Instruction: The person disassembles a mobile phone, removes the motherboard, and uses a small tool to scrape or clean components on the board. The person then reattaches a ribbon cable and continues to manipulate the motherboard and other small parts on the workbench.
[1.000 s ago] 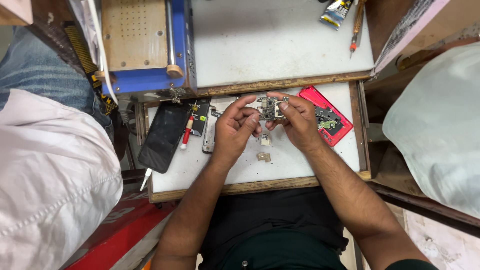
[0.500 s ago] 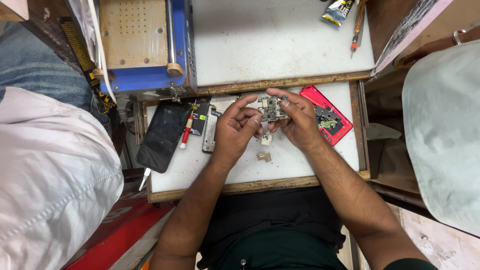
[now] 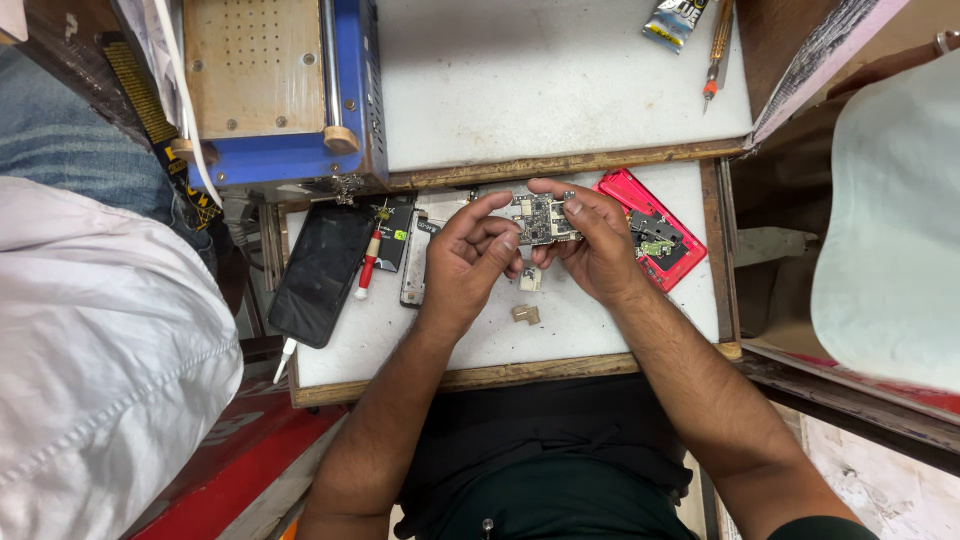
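Both hands meet over the middle of a small white work board (image 3: 600, 330). My left hand (image 3: 466, 262) and my right hand (image 3: 590, 245) hold a small phone circuit board (image 3: 541, 217) between their fingertips, just above the surface. Two small loose parts (image 3: 527, 297) lie on the board directly under the hands. A red phone frame (image 3: 655, 235) with green parts inside lies right of my right hand, partly hidden by it. A black phone screen (image 3: 322, 272) lies to the left, with a red-handled screwdriver (image 3: 368, 268) beside it.
A blue machine with a wooden perforated plate (image 3: 270, 85) stands at the back left. A white mat (image 3: 540, 80) lies behind the board, with an orange screwdriver (image 3: 716, 50) and a glue tube (image 3: 672, 20). Another person in a white shirt (image 3: 90, 370) sits at left.
Both hands stay together on the circuit board; the fingers have shifted slightly around it. The view has moved a little.
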